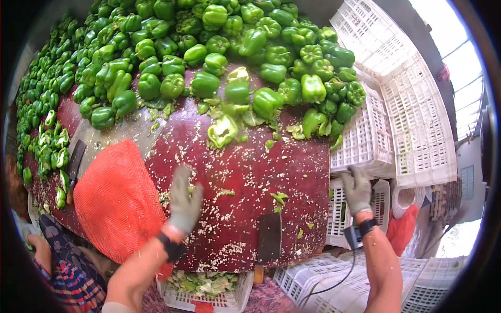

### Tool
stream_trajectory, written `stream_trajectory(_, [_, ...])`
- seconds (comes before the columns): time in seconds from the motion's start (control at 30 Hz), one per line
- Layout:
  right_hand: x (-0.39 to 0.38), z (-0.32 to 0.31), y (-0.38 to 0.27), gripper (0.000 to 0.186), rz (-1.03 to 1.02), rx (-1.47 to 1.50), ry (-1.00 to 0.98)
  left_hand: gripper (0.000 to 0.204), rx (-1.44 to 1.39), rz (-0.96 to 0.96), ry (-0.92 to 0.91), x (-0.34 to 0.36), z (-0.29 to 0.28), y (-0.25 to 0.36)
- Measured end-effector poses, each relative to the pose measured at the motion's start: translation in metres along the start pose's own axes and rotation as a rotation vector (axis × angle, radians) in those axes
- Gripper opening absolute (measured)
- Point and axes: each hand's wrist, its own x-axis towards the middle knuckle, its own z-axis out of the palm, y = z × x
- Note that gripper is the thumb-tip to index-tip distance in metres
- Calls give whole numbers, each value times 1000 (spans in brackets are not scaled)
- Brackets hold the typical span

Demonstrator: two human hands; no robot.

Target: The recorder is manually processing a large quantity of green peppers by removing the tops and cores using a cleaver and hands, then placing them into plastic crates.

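Observation:
My left hand, in a grey glove, is over the dark red tabletop with its fingers apart, holding nothing. Beside it on the left lies a puffed-up red mesh bag. Past the table's right edge, my right hand, gloved too, has its fingers spread at the white crates; whether it touches one I cannot tell. A heap of green bell peppers covers the far half of the table. One cut-open pepper lies at the heap's near edge. White seeds and green scraps are scattered before me.
A dark flat blade lies by the front edge, another at left near cut peppers. White crates stack at right. Below the front edge, a basket holds pepper scraps. Another person's hand shows at lower left. A cable hangs by my right forearm.

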Motion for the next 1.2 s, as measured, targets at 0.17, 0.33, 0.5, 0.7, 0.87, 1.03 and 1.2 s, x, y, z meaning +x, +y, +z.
stream_trajectory(0.17, [95, 26, 12, 57, -11, 29, 189, 61, 302, -263, 15, 108, 15, -34])
stream_trajectory(0.33, [220, -11, 51, 76, 85, 204, 316, 59, 796, -158, -81, 118, 21, -50])
stream_trajectory(0.5, [310, -13, 65, 89, 287, 39, 186, 59, 823, -143, -95, 124, 28, -49])
stream_trajectory(0.7, [319, -11, 18, 68, 300, -155, 263, 61, 790, -100, -101, 122, 28, -51])
stream_trajectory(0.87, [297, -7, -2, 39, 36, 129, 191, 63, 754, -118, -122, 126, 25, -44])
stream_trajectory(1.03, [201, 68, -99, 41, -307, 230, 65, 63, 725, -135, -111, 124, 26, -48])
stream_trajectory(1.2, [165, 82, -103, 53, -418, 191, 23, 62, 765, -126, -131, 121, 14, -50])
